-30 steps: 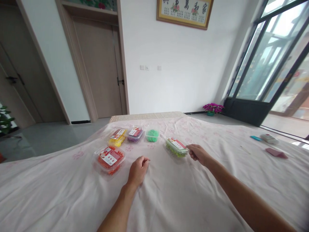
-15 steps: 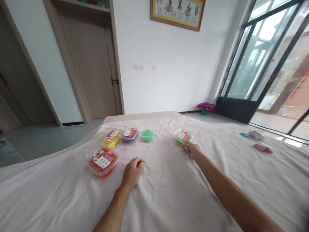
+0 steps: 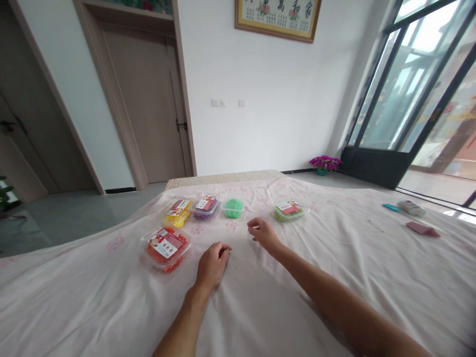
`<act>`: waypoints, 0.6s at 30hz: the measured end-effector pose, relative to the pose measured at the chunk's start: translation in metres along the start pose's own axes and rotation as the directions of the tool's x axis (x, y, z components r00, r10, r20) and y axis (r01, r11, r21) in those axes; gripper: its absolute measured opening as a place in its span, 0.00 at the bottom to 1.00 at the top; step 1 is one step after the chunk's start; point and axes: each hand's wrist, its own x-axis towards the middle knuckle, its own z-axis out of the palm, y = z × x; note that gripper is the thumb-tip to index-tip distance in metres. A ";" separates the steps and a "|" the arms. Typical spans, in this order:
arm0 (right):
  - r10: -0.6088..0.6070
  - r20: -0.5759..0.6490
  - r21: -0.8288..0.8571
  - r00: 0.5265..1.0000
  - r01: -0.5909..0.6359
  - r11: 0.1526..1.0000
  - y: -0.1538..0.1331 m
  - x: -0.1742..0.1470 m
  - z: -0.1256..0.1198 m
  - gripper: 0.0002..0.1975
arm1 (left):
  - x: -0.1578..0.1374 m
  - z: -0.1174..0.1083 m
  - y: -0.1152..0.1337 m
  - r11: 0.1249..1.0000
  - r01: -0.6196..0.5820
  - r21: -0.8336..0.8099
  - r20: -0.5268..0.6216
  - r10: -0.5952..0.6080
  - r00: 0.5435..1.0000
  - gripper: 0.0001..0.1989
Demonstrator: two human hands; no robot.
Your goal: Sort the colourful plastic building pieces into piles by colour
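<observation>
My left hand [image 3: 212, 264] rests on the pale cloth [image 3: 260, 307] with its fingers curled and pressed together. Whether something small is pinched at its fingertips, I cannot make out. My right hand [image 3: 264, 233] hovers over the cloth, fingers loosely bent and apart, holding nothing. To its right lies a clear lidded box of light green pieces [image 3: 289, 210], its label upward. Beyond the hands sits a clear tub of bright green pieces [image 3: 233, 208]. A box of orange-red pieces [image 3: 166, 249] is left of my left hand.
A box of yellow pieces [image 3: 178, 213] and a box of purple pieces [image 3: 206, 206] stand at the back left. On the right lie a pink folded piece [image 3: 423, 229], a white packet [image 3: 411, 208], and a blue item [image 3: 391, 207].
My right hand has let go of the light green box and moved left, away from it. The box stays on the cloth. My left hand keeps its pose; the view has shifted slightly.
</observation>
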 end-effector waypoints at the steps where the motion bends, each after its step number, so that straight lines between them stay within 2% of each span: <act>1: -0.170 -0.006 -0.219 0.985 0.165 0.962 -0.005 0.004 0.007 0.09 | 0.000 0.000 0.000 1.000 -0.002 -0.001 0.000 0.002 1.000 0.10; 2: -0.303 0.011 -0.405 0.953 0.282 0.870 -0.010 0.011 0.013 0.12 | 0.000 0.000 -0.001 1.000 -0.003 -0.002 -0.002 0.003 1.000 0.10; 4: -0.427 0.064 -0.649 0.902 0.362 0.669 -0.017 0.026 0.020 0.15 | 0.001 0.001 -0.001 1.000 -0.004 -0.005 -0.004 0.004 1.000 0.10; 6: -0.432 0.105 -0.770 0.896 0.348 0.535 -0.022 0.042 0.024 0.15 | 0.001 0.001 -0.001 1.000 -0.002 -0.008 -0.005 0.002 1.000 0.11; 8: -0.421 0.165 -0.817 0.892 0.363 0.448 -0.025 0.056 0.025 0.13 | 0.002 0.000 0.000 1.000 0.003 -0.005 -0.004 -0.003 1.000 0.11; 11: -0.389 0.234 -0.837 0.891 0.388 0.386 -0.029 0.070 0.025 0.11 | 0.002 -0.001 0.001 1.000 0.005 0.008 0.006 -0.005 1.000 0.10; 14: -0.303 0.269 -0.862 0.914 0.369 0.348 -0.034 0.079 0.023 0.11 | 0.002 -0.002 0.002 1.000 0.012 0.014 0.013 -0.013 1.000 0.10; 18: -0.226 0.277 -0.884 0.934 0.340 0.322 -0.036 0.088 0.022 0.15 | 0.002 -0.003 0.004 1.000 0.023 0.011 0.020 -0.024 1.000 0.10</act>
